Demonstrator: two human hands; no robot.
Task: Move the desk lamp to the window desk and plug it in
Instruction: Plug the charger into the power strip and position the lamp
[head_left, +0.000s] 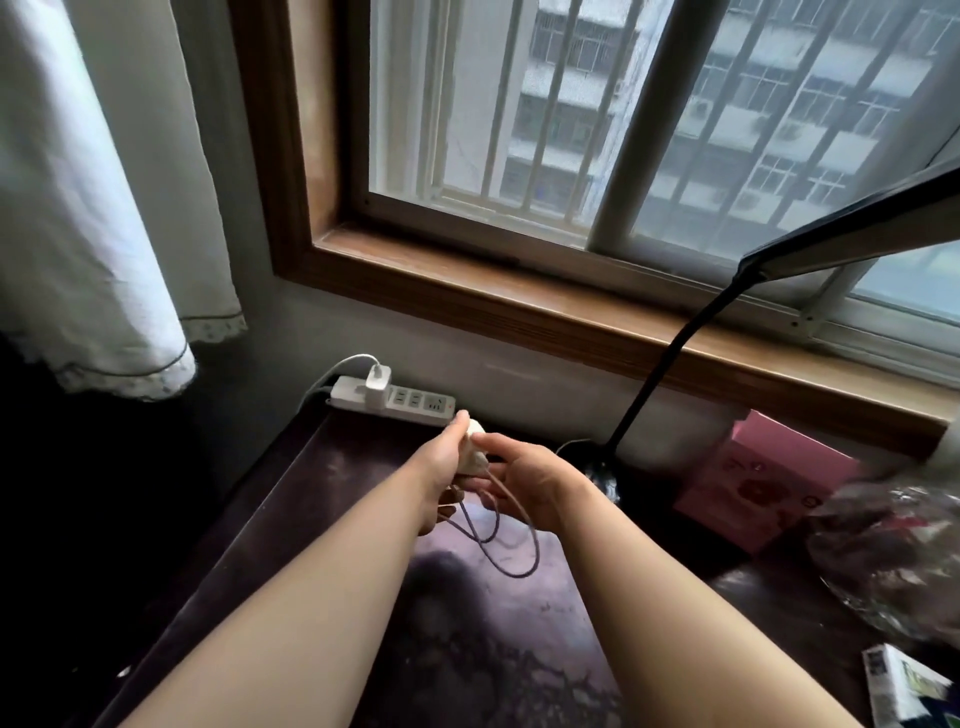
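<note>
The black desk lamp (670, 358) stands on the dark window desk (291, 499), its thin neck rising to a flat head at the upper right. My left hand (444, 462) grips a small white plug adapter (474, 441) just in front of a white power strip (410, 402) at the desk's back edge. My right hand (530, 480) touches the adapter from the right, at the end of the lamp's thin cable (511, 545). The cable hangs in loops below both hands.
A white charger (377, 382) sits in the power strip's left end. A pink box (763, 483) stands by the lamp base, with a crinkled plastic bag (893, 551) and a small carton (904, 686) at the right. A curtain (98, 208) hangs left of the wooden window sill (519, 291).
</note>
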